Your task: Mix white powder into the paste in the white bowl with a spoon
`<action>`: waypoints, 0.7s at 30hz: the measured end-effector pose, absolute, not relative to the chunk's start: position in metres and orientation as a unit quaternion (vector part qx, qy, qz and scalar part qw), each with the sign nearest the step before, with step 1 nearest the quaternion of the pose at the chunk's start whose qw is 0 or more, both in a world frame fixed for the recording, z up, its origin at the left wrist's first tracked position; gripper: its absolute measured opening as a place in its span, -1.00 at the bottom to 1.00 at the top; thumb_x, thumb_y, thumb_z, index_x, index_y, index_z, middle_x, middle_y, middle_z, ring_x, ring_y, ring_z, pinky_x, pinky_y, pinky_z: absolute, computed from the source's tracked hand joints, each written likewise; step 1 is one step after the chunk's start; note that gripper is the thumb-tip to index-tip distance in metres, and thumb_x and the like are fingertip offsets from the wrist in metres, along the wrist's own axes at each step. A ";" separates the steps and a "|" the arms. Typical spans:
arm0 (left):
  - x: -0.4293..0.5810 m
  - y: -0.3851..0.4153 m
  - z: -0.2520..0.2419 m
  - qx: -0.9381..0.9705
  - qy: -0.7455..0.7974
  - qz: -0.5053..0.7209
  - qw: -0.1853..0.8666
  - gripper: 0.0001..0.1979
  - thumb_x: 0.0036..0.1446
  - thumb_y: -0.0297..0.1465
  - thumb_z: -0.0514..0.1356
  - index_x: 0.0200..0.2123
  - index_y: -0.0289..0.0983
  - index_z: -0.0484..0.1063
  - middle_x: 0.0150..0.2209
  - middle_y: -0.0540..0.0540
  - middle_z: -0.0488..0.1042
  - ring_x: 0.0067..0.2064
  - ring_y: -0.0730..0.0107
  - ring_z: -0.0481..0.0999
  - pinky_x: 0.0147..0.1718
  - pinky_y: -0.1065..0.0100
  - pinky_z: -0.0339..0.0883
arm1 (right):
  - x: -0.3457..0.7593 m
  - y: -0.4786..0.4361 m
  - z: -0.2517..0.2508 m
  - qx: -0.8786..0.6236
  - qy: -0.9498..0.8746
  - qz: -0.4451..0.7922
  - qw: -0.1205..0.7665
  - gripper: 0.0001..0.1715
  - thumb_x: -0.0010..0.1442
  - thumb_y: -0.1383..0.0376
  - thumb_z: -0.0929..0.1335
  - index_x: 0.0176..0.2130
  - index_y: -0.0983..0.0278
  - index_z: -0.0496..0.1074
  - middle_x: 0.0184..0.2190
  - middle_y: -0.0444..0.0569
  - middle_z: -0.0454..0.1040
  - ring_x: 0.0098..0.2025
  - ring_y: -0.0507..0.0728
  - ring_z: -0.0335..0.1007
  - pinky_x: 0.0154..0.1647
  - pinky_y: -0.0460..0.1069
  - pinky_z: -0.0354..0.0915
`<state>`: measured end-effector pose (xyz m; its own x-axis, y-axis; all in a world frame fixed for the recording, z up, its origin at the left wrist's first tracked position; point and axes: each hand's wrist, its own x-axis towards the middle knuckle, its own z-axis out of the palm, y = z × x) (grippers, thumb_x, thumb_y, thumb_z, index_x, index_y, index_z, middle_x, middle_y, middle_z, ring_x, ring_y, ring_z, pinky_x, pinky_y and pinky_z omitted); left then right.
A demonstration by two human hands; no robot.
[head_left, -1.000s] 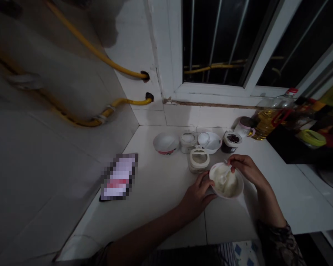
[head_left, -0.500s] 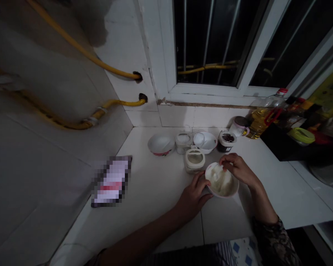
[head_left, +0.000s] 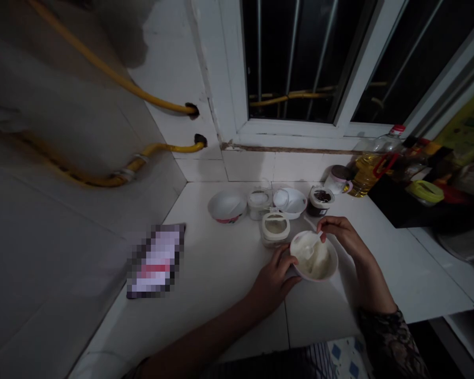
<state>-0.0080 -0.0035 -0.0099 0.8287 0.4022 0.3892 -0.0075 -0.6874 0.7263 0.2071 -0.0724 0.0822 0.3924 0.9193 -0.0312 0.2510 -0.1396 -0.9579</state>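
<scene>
Your left hand [head_left: 274, 284] grips the white bowl [head_left: 315, 276] on the white tiled counter [head_left: 221, 295], your right hand [head_left: 342, 237] pinches a white spoon [head_left: 308, 246] in the thick white mixture [head_left: 321, 265]; pressing hard could tip or slide the bowl.

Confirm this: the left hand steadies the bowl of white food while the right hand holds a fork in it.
Wrong on one point: the right hand holds a white spoon, not a fork, as the head view shows. The rest stands: the left hand steadies the bowl of white food.
</scene>
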 end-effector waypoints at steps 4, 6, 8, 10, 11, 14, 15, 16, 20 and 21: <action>-0.008 -0.004 -0.008 0.878 0.112 0.264 0.384 -0.78 0.17 -0.43 0.17 -0.12 -0.18 0.23 0.13 -0.20 0.15 -0.01 0.21 0.42 -0.09 0.21 0.41 | 0.212 -0.071 0.079 -0.666 -0.406 0.346 0.520 -0.85 -0.13 0.34 0.28 -0.54 0.29 0.45 -0.74 -0.17 0.37 -0.57 0.05 0.26 -0.37 -0.03 0.13; -0.008 -0.004 -0.008 0.878 0.113 0.261 0.385 -0.78 0.16 -0.44 0.18 -0.13 -0.19 0.23 0.14 -0.21 0.15 -0.01 0.20 0.42 -0.09 0.20 0.40 | 0.215 -0.070 0.076 -0.664 -0.389 0.352 0.532 -0.86 -0.15 0.35 0.28 -0.55 0.29 0.45 -0.75 -0.17 0.36 -0.58 0.05 0.25 -0.38 -0.03 0.12; -0.008 -0.004 -0.009 0.877 0.114 0.259 0.387 -0.77 0.15 -0.44 0.19 -0.13 -0.19 0.23 0.14 -0.21 0.14 0.00 0.19 0.42 -0.08 0.19 0.40 | 0.218 -0.069 0.074 -0.662 -0.372 0.359 0.543 -0.86 -0.17 0.36 0.29 -0.57 0.29 0.45 -0.75 -0.16 0.37 -0.59 0.04 0.24 -0.40 -0.03 0.11; -0.008 -0.004 -0.009 0.877 0.115 0.257 0.389 -0.77 0.15 -0.45 0.19 -0.13 -0.19 0.23 0.14 -0.20 0.14 0.01 0.19 0.41 -0.07 0.18 0.39 | 0.219 -0.068 0.073 -0.657 -0.360 0.366 0.552 -0.87 -0.19 0.36 0.29 -0.58 0.29 0.45 -0.75 -0.15 0.37 -0.60 0.04 0.24 -0.41 -0.03 0.12; -0.008 -0.004 -0.009 0.877 0.114 0.256 0.390 -0.77 0.15 -0.45 0.19 -0.13 -0.20 0.24 0.14 -0.20 0.14 0.02 0.18 0.40 -0.07 0.18 0.39 | 0.219 -0.068 0.073 -0.656 -0.354 0.368 0.556 -0.87 -0.19 0.35 0.29 -0.58 0.29 0.45 -0.76 -0.15 0.37 -0.61 0.04 0.25 -0.41 -0.03 0.12; -0.008 -0.004 -0.008 0.877 0.116 0.252 0.393 -0.75 0.14 -0.46 0.20 -0.13 -0.20 0.24 0.14 -0.20 0.15 0.04 0.18 0.38 -0.06 0.19 0.38 | 0.216 -0.067 0.074 -0.653 -0.335 0.369 0.570 -0.88 -0.22 0.36 0.30 -0.60 0.29 0.45 -0.75 -0.15 0.37 -0.62 0.03 0.24 -0.42 -0.04 0.14; -0.008 -0.004 -0.008 0.876 0.118 0.249 0.395 -0.75 0.14 -0.46 0.20 -0.13 -0.19 0.24 0.14 -0.19 0.15 0.05 0.18 0.38 -0.06 0.19 0.39 | 0.215 -0.066 0.075 -0.651 -0.327 0.369 0.578 -0.89 -0.23 0.36 0.31 -0.61 0.29 0.45 -0.75 -0.15 0.36 -0.62 0.02 0.24 -0.42 -0.04 0.15; -0.008 -0.004 -0.008 0.876 0.122 0.245 0.397 -0.75 0.13 -0.46 0.20 -0.13 -0.19 0.25 0.14 -0.19 0.14 0.05 0.18 0.38 -0.06 0.19 0.39 | 0.213 -0.066 0.075 -0.647 -0.319 0.370 0.586 -0.90 -0.24 0.36 0.31 -0.62 0.29 0.45 -0.75 -0.15 0.37 -0.62 0.02 0.24 -0.43 -0.04 0.15; -0.007 -0.005 -0.006 0.875 0.133 0.234 0.403 -0.76 0.13 -0.47 0.20 -0.13 -0.18 0.25 0.16 -0.18 0.13 0.04 0.19 0.38 -0.09 0.20 0.40 | 0.206 -0.060 0.077 -0.621 -0.289 0.369 0.629 -0.91 -0.23 0.35 0.34 -0.59 0.29 0.46 -0.72 -0.13 0.40 -0.59 0.04 0.27 -0.43 -0.05 0.16; -0.007 -0.005 -0.006 0.875 0.133 0.233 0.403 -0.76 0.14 -0.46 0.20 -0.13 -0.18 0.26 0.16 -0.17 0.14 0.03 0.19 0.39 -0.09 0.21 0.41 | 0.203 -0.059 0.077 -0.615 -0.283 0.364 0.639 -0.91 -0.22 0.34 0.35 -0.57 0.28 0.46 -0.71 -0.13 0.41 -0.58 0.05 0.28 -0.42 -0.05 0.17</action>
<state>-0.0073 -0.0046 -0.0058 0.8555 0.4213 0.3010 0.0452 -0.6399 0.7671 0.2032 -0.0590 0.0767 0.5743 0.8140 -0.0869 -0.1174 -0.0232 -0.9928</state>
